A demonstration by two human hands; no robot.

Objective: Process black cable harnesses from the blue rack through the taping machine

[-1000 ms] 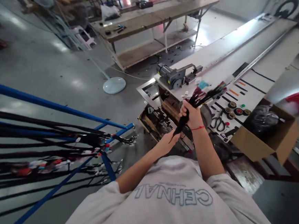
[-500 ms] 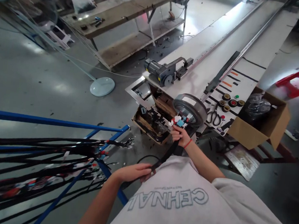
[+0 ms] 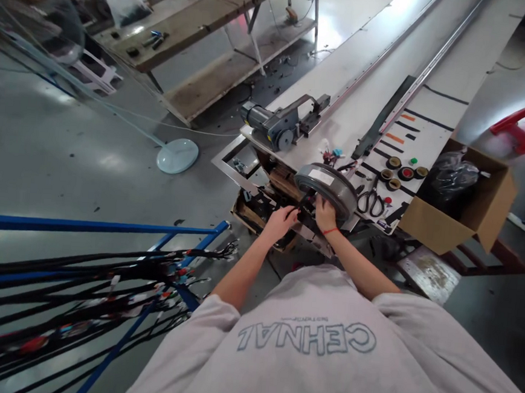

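Note:
A black wire harness [image 3: 306,201] runs through the opening of a thick grey ring [image 3: 322,176] at the near end of the bench. Its bundle of white, red and blue connectors [image 3: 332,153] shows beyond the ring's far side. My left hand [image 3: 281,223] is closed around the harness just left of the ring. Inside the ring's near opening is my right hand [image 3: 325,215], with a red string at the wrist. Its fingertips are hidden by the ring, so their grip does not show.
Right of the ring lie black scissors [image 3: 371,199], several tape rolls [image 3: 407,173] and a cardboard box [image 3: 439,227]. A motor unit [image 3: 270,124] sits left on the bench [image 3: 337,114]. Several harnesses hang over a blue rack [image 3: 105,228] at left.
My right hand has gone from holding the connectors before the ring into its opening; the connectors are now beyond it. My left hand has moved up and forward along the harness.

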